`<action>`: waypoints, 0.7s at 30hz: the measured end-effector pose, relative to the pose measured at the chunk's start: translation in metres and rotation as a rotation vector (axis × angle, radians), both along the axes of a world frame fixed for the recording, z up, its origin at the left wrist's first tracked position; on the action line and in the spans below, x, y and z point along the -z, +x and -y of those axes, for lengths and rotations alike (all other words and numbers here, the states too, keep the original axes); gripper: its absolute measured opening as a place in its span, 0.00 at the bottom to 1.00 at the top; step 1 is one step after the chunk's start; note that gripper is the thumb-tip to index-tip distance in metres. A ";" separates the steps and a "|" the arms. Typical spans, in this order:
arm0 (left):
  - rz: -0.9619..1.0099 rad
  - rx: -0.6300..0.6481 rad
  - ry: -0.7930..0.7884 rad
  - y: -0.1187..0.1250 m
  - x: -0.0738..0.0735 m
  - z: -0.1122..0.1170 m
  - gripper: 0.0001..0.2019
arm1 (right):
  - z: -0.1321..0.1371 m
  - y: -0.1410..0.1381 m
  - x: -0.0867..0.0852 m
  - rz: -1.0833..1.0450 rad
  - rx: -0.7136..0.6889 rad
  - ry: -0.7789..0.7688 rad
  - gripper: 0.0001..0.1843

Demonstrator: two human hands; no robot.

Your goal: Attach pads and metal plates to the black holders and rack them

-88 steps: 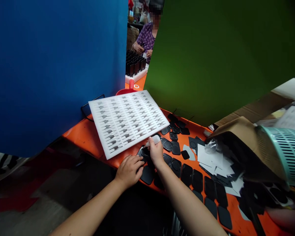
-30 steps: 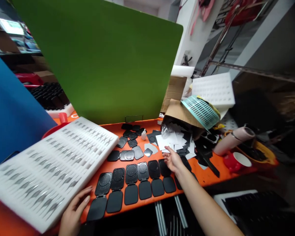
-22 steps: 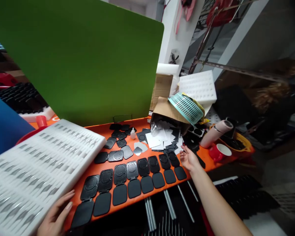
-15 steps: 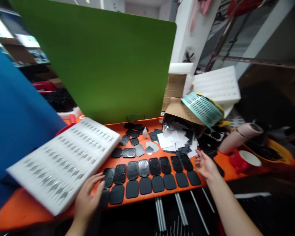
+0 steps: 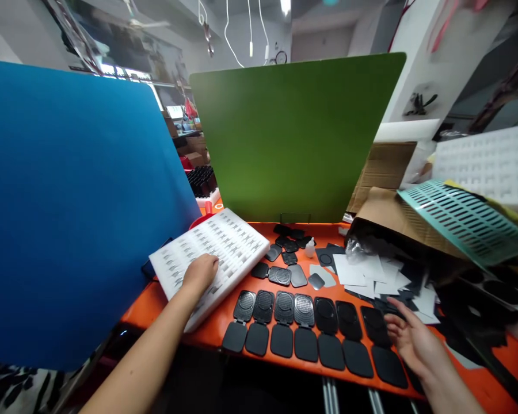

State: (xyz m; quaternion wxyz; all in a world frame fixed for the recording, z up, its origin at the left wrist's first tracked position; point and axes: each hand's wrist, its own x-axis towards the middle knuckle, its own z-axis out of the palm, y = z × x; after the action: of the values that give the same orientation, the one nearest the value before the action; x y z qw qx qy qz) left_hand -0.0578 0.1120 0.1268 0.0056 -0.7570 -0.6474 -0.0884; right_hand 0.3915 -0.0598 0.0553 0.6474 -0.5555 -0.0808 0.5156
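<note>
The left hand (image 5: 201, 273) is curled over the white rectangular foam tray (image 5: 237, 275), whose slots hold thin shiny metal pieces; whether its fingers grasp one cannot be told. Half a second ago that hand was spread beside the tray's edge. The right hand (image 5: 418, 348) is released, its fingers apart, at the right end of the black rounded-square hinged plates (image 5: 303, 310), as before; contact cannot be told. Those plates run leftward from the right fingers in a row, with raised rings on several; any lettering is too small to read. Just beyond the right fingertips lie loose white paper sheets (image 5: 354, 269); farther off, leftward, stands a small white plastic bottle (image 5: 309, 248).
</note>
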 end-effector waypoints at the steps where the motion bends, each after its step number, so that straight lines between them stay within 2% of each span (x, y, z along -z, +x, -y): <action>1: -0.020 0.000 -0.039 0.004 0.001 -0.008 0.10 | 0.000 -0.007 -0.004 0.036 -0.018 0.000 0.20; 5: -0.055 -0.017 -0.128 0.014 0.004 -0.030 0.11 | 0.000 -0.037 -0.017 0.191 -0.127 -0.011 0.24; 8: -0.023 -0.012 -0.083 0.010 -0.004 -0.028 0.08 | -0.001 -0.062 -0.021 0.317 -0.210 -0.027 0.25; 11: 0.041 -0.030 0.036 0.004 -0.014 -0.001 0.10 | -0.005 -0.094 -0.020 0.455 -0.328 0.002 0.24; 13: 0.137 -0.050 0.094 0.008 -0.011 0.030 0.13 | -0.012 -0.124 -0.019 0.541 -0.444 0.068 0.22; 14: 0.353 -0.029 0.088 0.013 -0.006 0.048 0.13 | -0.017 -0.141 -0.019 0.578 -0.502 0.108 0.21; 16: 0.739 0.065 -0.073 0.028 0.013 0.081 0.13 | -0.028 -0.178 -0.017 0.616 -0.617 0.188 0.21; 17: 0.879 0.063 -0.138 0.035 0.024 0.094 0.13 | -0.033 -0.195 -0.017 0.622 -0.655 0.218 0.21; 19: 1.060 -0.013 -0.186 0.047 0.046 0.112 0.13 | -0.046 -0.226 -0.014 0.626 -0.714 0.263 0.19; 21: 1.096 -0.069 -0.171 0.050 0.063 0.118 0.14 | -0.059 -0.246 -0.010 0.672 -0.721 0.289 0.16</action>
State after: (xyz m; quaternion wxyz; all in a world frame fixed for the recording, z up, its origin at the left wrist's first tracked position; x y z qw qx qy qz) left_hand -0.0082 -0.0064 0.0636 -0.3907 -0.5761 -0.5850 -0.4162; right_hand 0.1454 -0.0007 0.0650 0.4370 -0.5324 -0.5410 0.4826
